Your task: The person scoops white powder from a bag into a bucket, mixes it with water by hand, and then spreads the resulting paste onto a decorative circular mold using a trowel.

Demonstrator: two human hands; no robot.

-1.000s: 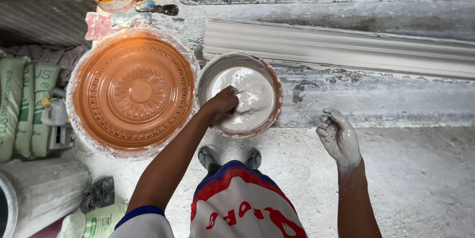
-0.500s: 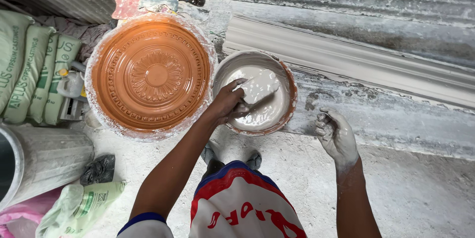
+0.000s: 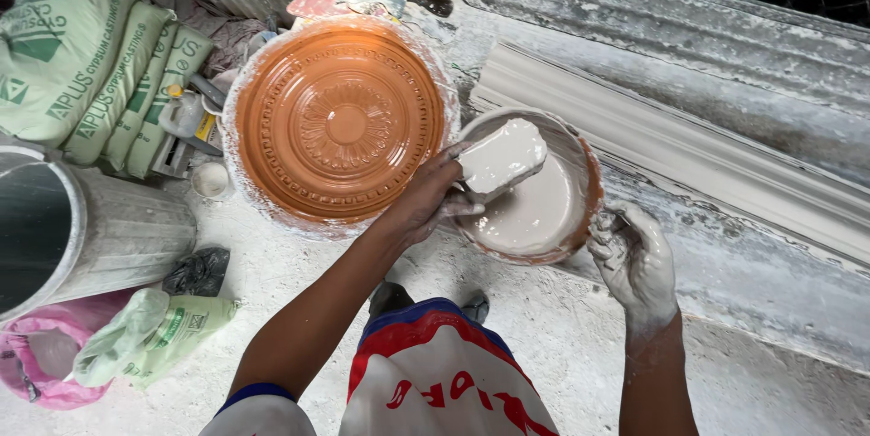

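Left hand [image 3: 426, 205] now lifts plaster-loaded flat scoop [image 3: 501, 157], grip clamped; right hand [image 3: 634, 259] clamps round plaster bowl [image 3: 580, 218] rim. Scooping step; next likely needs a steady carry to orange round mould [image 3: 340, 123].

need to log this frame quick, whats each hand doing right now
Left hand: closed on a plaster-coated scoop, lifted over the mixing bowl.
Right hand: fingers curled on the bowl's rim, gripping it.

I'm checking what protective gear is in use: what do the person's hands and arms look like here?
Both arms are bare, with no gloves or long sleeves. The left hand is lightly smeared with wet white plaster; the right hand is coated thickly in it up to the wrist. A white short sleeve with a dark blue cuff shows at the left shoulder.
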